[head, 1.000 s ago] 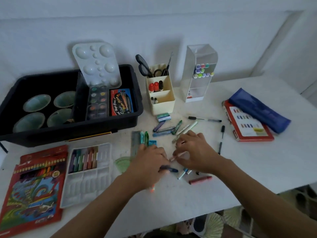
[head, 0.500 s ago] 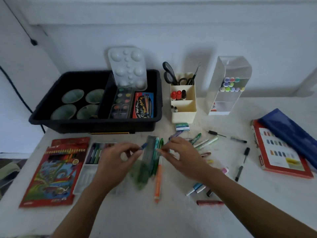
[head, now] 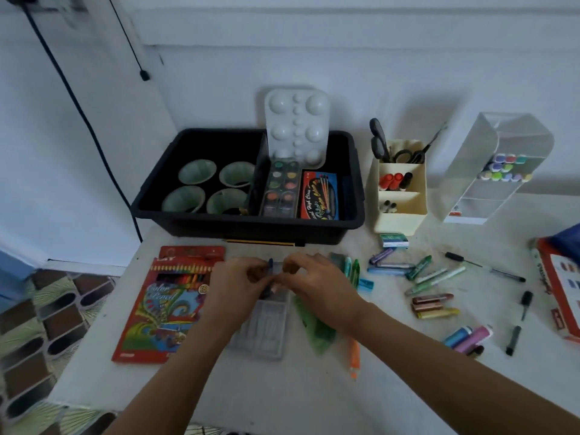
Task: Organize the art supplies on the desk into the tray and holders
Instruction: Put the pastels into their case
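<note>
Your left hand (head: pixel 238 288) and right hand (head: pixel 318 288) meet above the clear crayon tray (head: pixel 266 339), both pinching a dark blue crayon (head: pixel 270 265). The white bench (head: pixel 282 394) abuts a pale wall (head: pixel 376 64), with patterned floor (head: pixel 47 324) at its left.

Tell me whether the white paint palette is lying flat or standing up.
Standing up: the white palette is propped on edge in the black tray, rising above its rim.

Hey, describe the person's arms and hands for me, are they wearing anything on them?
The left forearm and right forearm are bare to the frame's edge, no sleeves showing. The left hand and right hand are ungloved; no watch, bracelet or ring is visible, though the picture is slightly blurred.
</note>
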Available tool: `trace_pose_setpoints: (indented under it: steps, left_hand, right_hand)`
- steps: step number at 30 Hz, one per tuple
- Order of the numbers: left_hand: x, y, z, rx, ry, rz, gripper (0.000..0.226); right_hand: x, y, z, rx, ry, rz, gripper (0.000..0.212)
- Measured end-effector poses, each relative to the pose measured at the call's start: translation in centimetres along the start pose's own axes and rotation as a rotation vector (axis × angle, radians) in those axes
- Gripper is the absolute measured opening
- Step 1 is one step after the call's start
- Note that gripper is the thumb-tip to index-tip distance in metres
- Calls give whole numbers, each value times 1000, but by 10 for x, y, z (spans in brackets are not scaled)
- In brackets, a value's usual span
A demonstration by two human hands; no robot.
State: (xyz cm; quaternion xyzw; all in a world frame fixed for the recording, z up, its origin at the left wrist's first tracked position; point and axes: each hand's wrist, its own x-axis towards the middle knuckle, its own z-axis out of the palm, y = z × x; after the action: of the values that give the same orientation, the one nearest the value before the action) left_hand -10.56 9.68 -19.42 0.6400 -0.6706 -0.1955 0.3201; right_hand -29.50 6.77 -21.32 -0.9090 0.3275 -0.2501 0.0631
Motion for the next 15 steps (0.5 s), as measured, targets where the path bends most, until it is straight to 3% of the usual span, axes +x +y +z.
trace_pose_setpoints:
  steps: [5, 15]
  left_hand:
    - [-4, -19, -2, 95, -4, 154, 6]
    - [-3, -25, 1, 75, -83, 223, 7]
  right_hand:
    - [-4, -2, 9, 28, -54, -6, 21]
    - [-10, -22, 16, 136, 12, 160, 16]
